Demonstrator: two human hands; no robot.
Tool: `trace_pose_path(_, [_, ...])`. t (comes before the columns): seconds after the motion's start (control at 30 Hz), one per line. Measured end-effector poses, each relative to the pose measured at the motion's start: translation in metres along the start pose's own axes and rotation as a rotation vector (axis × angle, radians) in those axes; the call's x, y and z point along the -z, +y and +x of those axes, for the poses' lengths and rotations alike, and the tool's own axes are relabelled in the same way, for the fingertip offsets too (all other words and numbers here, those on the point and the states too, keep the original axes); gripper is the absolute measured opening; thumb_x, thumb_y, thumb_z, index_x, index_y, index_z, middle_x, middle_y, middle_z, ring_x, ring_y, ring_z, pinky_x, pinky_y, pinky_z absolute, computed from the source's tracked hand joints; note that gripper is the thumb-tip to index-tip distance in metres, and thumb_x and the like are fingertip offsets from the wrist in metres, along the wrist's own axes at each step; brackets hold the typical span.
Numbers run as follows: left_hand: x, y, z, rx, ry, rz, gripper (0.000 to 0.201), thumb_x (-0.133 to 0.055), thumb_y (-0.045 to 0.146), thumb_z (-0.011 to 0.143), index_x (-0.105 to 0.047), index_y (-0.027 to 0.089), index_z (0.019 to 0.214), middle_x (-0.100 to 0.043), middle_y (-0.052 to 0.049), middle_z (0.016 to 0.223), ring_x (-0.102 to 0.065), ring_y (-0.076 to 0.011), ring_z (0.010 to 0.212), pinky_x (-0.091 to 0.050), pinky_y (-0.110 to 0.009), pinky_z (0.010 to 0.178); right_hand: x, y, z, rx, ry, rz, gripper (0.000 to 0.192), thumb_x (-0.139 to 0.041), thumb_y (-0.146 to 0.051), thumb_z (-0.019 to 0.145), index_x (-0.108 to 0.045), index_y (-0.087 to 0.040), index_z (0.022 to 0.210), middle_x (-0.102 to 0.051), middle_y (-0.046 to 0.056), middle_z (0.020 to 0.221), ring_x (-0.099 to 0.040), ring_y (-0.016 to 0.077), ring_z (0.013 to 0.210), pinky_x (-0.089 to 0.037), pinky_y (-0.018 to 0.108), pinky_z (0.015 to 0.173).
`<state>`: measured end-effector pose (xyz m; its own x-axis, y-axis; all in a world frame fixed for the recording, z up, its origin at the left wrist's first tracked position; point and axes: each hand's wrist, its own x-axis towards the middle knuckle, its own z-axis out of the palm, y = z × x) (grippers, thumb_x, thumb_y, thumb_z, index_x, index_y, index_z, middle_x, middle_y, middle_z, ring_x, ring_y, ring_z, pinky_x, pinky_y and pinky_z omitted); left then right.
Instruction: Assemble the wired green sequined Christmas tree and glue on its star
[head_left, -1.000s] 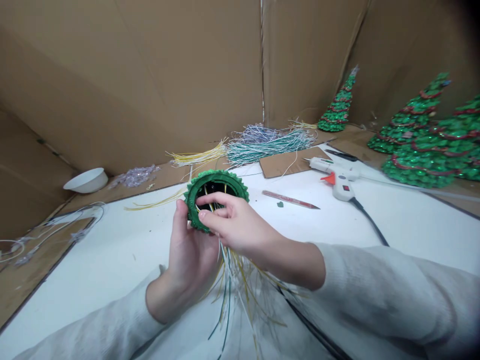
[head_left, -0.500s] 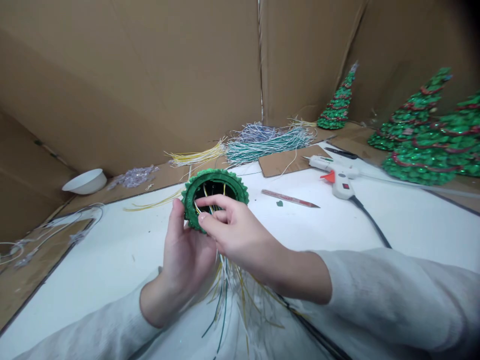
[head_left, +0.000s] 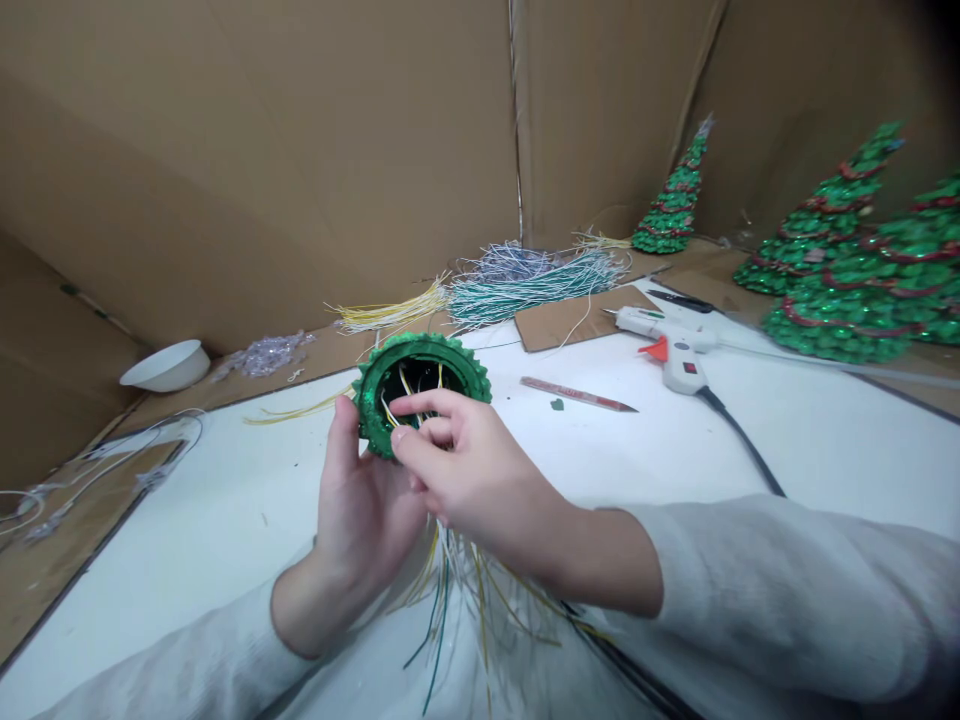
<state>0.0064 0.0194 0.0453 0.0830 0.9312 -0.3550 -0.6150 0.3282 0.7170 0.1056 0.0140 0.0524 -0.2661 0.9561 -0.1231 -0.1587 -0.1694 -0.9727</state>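
Hands at mid-bench: my left hand [head_left: 360, 505] grips the hollow green glitter cone [head_left: 420, 385] from below, base opening turned toward me, while my right hand [head_left: 465, 465] pinches thin wires [head_left: 442, 590] at the rim, fingers [head_left: 420, 405] closed on them, loose ends trailing beneath. I judge a sharp tug could pull wires out or tangle them, since many hang free. White bench [head_left: 225, 500] walled by cardboard [head_left: 262, 170] carries a glue gun [head_left: 679, 350], pencil [head_left: 577, 396], wire bundles [head_left: 525, 280], white bowl [head_left: 166, 364], finished glitter trees [head_left: 847, 270].

Head camera — looking forward-down, close over the white table [head_left: 750, 470].
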Motion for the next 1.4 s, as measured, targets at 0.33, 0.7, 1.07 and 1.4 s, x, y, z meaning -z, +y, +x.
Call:
trace_pose_path(0.33, [-0.005,-0.001,-0.003,0.075,0.032,-0.027,0.067,-0.016,0.051,0.093,-0.068,0.018,0.068,-0.045,-0.002,0.035,-0.066,-0.0207,0.059,-0.056,-0.029,0.063,-0.002,0.002,0.001,-0.003,0.05,0.086,0.015,-0.051,-0.018,0.084,-0.058,-0.014,0.097,-0.049,-0.007,0.053,-0.041,0.0036,0.04,-0.037,0.018,0.044])
trace_pose_path(0.7, [-0.001,-0.003,-0.007,0.104,-0.046,0.009,0.079,-0.003,0.05,0.093,-0.058,0.015,0.048,-0.048,-0.004,0.032,-0.045,-0.0098,0.028,-0.04,-0.021,0.037,0.001,0.008,0.005,-0.016,0.034,-0.045,0.008,-0.053,-0.025,0.082,-0.056,-0.017,0.082,-0.054,-0.005,0.055,-0.047,0.0053,0.037,-0.038,0.018,0.039])
trace_pose_path(1.07, [-0.009,-0.011,-0.002,-0.035,0.104,-0.145,0.044,-0.034,0.045,0.092,-0.066,0.016,0.085,-0.064,-0.001,0.068,-0.062,-0.0129,0.071,-0.049,-0.023,0.077,0.006,0.011,0.015,0.273,0.222,-0.282,0.012,-0.049,-0.027,0.085,-0.054,-0.019,0.078,-0.06,0.0,0.072,-0.056,0.011,0.065,-0.041,0.024,0.061])
trace_pose_path(1.4, [-0.006,-0.009,-0.003,-0.032,0.082,-0.177,0.041,-0.037,0.044,0.092,-0.066,0.015,0.086,-0.07,-0.003,0.084,-0.055,-0.0183,0.113,-0.042,-0.026,0.099,0.015,0.015,0.017,0.574,0.124,-0.702,0.012,-0.049,-0.017,0.085,-0.06,-0.017,0.081,-0.056,0.002,0.083,-0.052,0.0116,0.074,-0.041,0.024,0.067])
